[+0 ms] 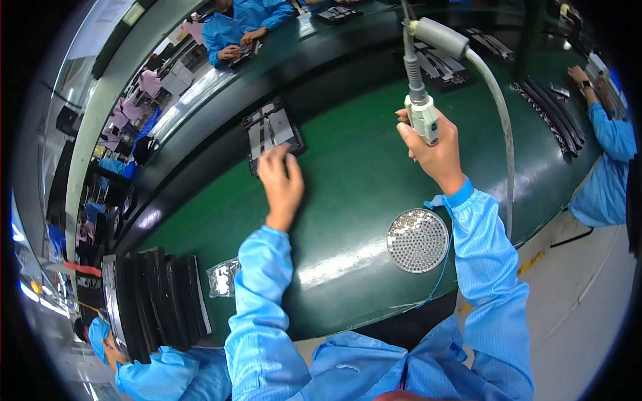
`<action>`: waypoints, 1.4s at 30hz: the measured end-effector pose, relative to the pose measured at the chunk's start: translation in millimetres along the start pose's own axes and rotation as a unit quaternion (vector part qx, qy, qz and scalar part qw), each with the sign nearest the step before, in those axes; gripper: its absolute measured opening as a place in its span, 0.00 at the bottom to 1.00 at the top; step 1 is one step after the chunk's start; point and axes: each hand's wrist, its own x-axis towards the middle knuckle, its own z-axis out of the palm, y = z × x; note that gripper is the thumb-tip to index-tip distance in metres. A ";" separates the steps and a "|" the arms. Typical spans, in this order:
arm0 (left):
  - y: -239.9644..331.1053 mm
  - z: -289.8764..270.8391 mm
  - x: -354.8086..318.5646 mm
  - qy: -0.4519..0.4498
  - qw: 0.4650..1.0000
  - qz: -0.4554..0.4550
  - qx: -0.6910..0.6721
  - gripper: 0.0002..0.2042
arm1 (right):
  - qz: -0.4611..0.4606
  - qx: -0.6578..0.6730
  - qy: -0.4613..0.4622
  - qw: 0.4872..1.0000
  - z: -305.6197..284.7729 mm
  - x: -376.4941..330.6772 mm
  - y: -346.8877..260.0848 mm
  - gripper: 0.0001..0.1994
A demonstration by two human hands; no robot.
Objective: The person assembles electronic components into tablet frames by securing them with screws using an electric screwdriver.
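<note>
Blue sleeves rose from the six o'clock edge. At eleven o'clock from the left hand (281, 182), a flat black panel (272, 134) with pale grey strips along it (a rectangular plate, lying skewed) sat on the green belt (361, 180); the fingers were spread apart, their tips resting on its near edge. At two o'clock, the right hand (436, 148) was clamped around a pale powered screwdriver (422, 115) hanging upright on its hose. Near five o'clock lay a round perforated screw tray (417, 240)
</note>
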 end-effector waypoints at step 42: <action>-35.6 0.5 5.9 -0.062 0.866 -0.428 0.251 0.54 | 0.087 0.007 0.020 0.996 -8.0 -6.8 -5.2 0.14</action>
